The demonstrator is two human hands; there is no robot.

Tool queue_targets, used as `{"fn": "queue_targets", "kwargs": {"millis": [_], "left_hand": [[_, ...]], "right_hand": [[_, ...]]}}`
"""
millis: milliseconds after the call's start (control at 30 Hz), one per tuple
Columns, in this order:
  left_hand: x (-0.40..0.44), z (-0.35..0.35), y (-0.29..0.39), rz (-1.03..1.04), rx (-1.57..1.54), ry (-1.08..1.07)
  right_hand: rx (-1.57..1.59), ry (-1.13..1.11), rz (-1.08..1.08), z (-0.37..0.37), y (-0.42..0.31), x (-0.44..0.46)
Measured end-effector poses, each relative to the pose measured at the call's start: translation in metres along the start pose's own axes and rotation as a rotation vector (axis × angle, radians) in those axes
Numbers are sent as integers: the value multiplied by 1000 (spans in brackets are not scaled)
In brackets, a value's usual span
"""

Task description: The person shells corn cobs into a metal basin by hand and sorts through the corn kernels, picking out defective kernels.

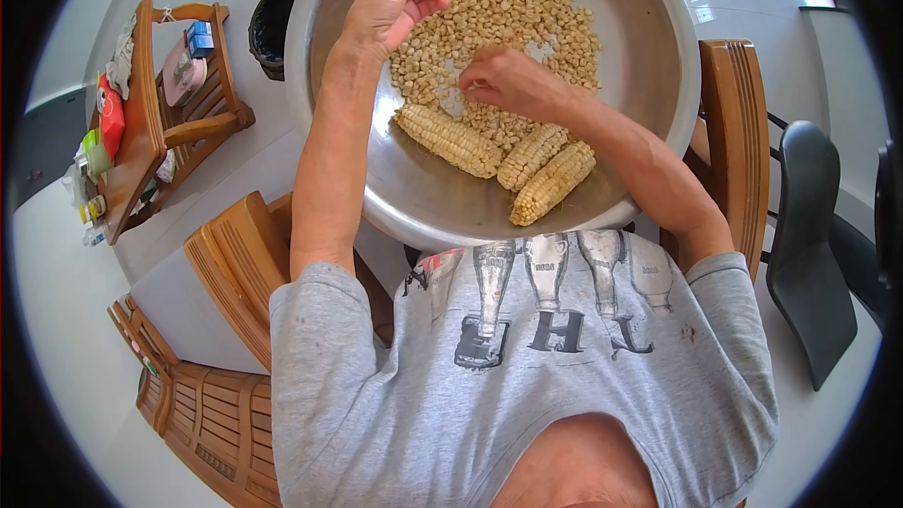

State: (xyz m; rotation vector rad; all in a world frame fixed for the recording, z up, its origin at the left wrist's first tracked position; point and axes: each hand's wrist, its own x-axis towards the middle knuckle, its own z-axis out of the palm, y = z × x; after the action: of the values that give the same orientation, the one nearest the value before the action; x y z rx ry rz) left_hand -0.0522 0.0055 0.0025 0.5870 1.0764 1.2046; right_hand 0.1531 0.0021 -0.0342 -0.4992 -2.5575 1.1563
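A wide metal basin [649, 38] holds a bed of loose pale corn kernels [513, 0]. Over the basin's left side, my left hand [400, 7] is raised with thumb and fingertips pinched together; a small speck shows between them, too small to name. My right hand [513, 85] is low over the kernels, fingers curled inward, and what they hold, if anything, is hidden. Just below it, nearer my body, lie three ears of corn: a left ear [450, 138], a middle ear [532, 156] and a right ear [553, 182], all with kernels on them.
A black bin [275, 28] stands left of the basin. Farther left, a wooden stand [141, 132] carries bags and bottles. Wooden chair backs [734, 146] and a dark chair [809, 245] are at the right. A slatted wooden bench [212, 423] is at lower left.
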Motion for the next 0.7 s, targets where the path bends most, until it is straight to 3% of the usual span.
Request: {"fn": "queue_targets", "kwargs": {"millis": [67, 167, 267, 467, 700], "left_hand": [[-2, 5, 0, 10, -24, -20], [-2, 5, 1, 24, -63, -52], [4, -7, -2, 26, -34, -69], [12, -17, -4, 2, -10, -50], [6, -5, -4, -9, 43, -30]], "right_hand": [[-88, -15, 1, 7, -5, -3], [-291, -410, 219, -9, -11, 1], [-401, -368, 400, -20, -6, -6], [-54, -261, 301, -42, -2, -4], [-9, -204, 157, -21, 1, -4]]}}
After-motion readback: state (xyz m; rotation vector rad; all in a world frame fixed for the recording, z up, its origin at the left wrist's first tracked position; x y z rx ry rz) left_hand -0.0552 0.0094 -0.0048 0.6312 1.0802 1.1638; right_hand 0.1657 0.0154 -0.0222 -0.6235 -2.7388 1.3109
